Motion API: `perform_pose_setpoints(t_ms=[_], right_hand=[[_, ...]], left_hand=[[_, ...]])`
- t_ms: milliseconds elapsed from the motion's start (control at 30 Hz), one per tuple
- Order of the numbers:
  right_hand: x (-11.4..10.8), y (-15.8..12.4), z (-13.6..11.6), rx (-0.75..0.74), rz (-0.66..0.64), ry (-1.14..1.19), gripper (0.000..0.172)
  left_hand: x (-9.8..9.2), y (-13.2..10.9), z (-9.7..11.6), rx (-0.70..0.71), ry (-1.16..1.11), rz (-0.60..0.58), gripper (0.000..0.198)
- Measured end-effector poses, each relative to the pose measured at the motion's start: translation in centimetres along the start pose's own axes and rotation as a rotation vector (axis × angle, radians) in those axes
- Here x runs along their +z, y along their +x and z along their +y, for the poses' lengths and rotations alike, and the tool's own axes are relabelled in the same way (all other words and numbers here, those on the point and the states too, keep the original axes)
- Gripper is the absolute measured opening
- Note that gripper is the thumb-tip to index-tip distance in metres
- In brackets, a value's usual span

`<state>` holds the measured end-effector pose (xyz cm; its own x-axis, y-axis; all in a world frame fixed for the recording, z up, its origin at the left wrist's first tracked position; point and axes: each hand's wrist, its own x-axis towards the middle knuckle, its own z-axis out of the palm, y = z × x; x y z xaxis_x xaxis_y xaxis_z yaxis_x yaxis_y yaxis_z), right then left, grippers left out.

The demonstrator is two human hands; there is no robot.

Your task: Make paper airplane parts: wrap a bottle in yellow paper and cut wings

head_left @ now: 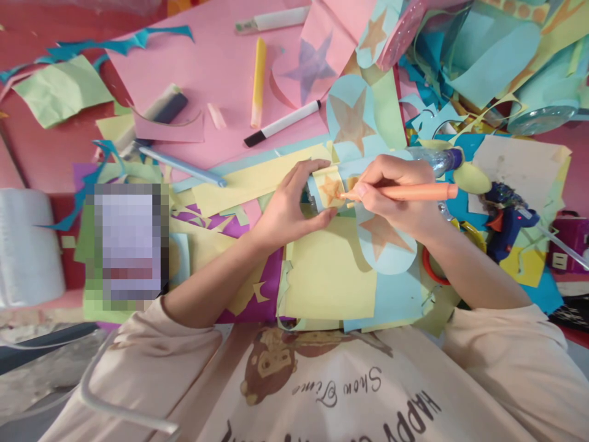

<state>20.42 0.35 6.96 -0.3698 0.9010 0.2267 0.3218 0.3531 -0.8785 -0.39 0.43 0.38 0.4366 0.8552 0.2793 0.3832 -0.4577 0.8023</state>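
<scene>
My left hand (pixel 289 205) curls round a small yellow paper piece (pixel 330 189) with an orange star on it, holding it in place on the pile of papers. My right hand (pixel 396 195) is closed on an orange marker (pixel 414 192), whose tip touches the star on that piece. Under my right hand lies a light blue paper circle (pixel 385 248) with another orange star. A large yellow sheet (pixel 329 276) lies just in front of both hands.
Coloured papers and scraps cover the red table. A black-capped white marker (pixel 281 123), a yellow stick (pixel 258 81) and a blue pen (pixel 184 166) lie farther back. A blue glue gun (pixel 506 221) is at the right, a white roll (pixel 25 245) at the left.
</scene>
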Motion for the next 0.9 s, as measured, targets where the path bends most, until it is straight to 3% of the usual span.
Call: perform_pose_setpoints(t_ms=[900], right_hand=[[-0.36,0.19,-0.13,-0.013,-0.024,0.028,0.032]], left_hand=[[-0.07,0.08,0.11,0.020,0.011,-0.001,0.059]])
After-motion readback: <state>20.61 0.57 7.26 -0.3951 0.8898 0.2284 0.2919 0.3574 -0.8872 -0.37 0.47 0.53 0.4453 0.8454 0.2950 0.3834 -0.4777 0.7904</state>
